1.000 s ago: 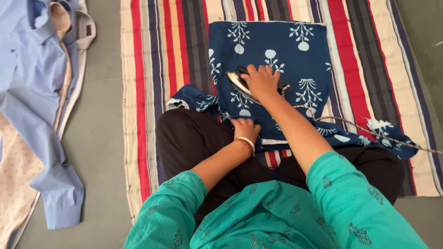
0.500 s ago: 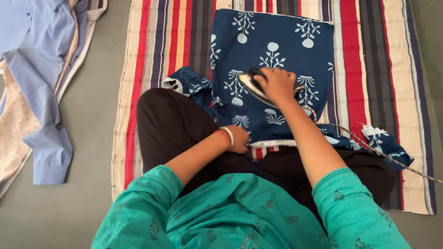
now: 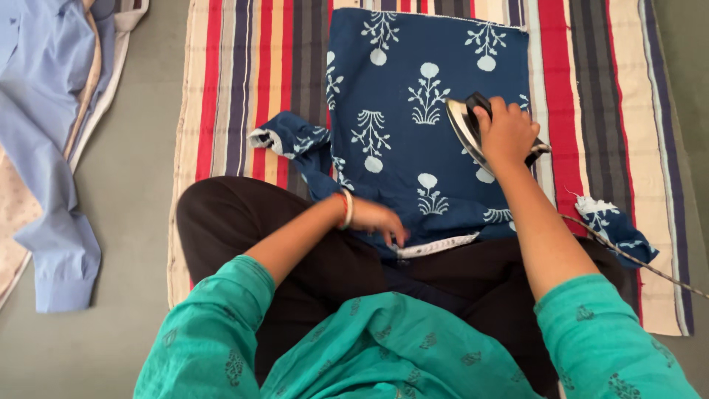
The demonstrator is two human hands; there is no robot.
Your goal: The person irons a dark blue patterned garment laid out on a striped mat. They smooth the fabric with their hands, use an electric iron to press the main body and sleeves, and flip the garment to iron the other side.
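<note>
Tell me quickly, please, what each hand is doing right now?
Left hand: fingers pressing the blue cloth, near hem.
Right hand: closed on the iron.

Home setting, floor-level ironing spot: striped cotton rug (image 3: 236, 74) spread on grey floor (image 3: 133, 222), loose pile of shirts (image 3: 44, 133) left of the rug.

Light-blue shirt (image 3: 46, 155) (crumpled) on grey floor (image 3: 133, 222).
</note>
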